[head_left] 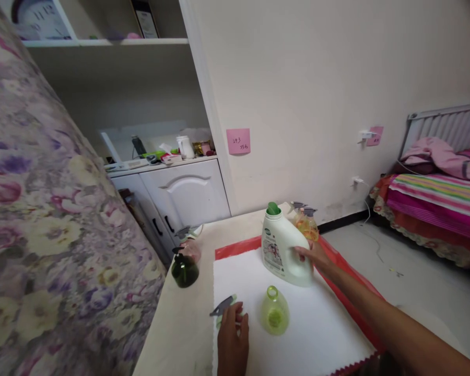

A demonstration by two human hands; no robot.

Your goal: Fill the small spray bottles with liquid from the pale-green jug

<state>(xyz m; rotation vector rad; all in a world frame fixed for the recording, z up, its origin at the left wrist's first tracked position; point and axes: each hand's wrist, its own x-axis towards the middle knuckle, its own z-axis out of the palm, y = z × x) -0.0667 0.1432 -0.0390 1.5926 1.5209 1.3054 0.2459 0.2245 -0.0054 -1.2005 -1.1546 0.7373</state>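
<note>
My left hand is low in the middle of the head view, its curled fingers on a grey and pale green trigger spray head at the left edge of a white sheet; the fingers partly hide it. My right hand grips the handle of a large pale green detergent jug, which stands upright on the sheet. A green piece shows at the jug's mouth. Between my hands, nearer to me, is a translucent yellow-green bottle with an uncapped neck.
A dark green pump bottle and a pinkish spray bottle stand at the table's left. Behind the jug are orange-tinted spray bottles. A floral curtain hangs left; a white cabinet and a bed lie beyond.
</note>
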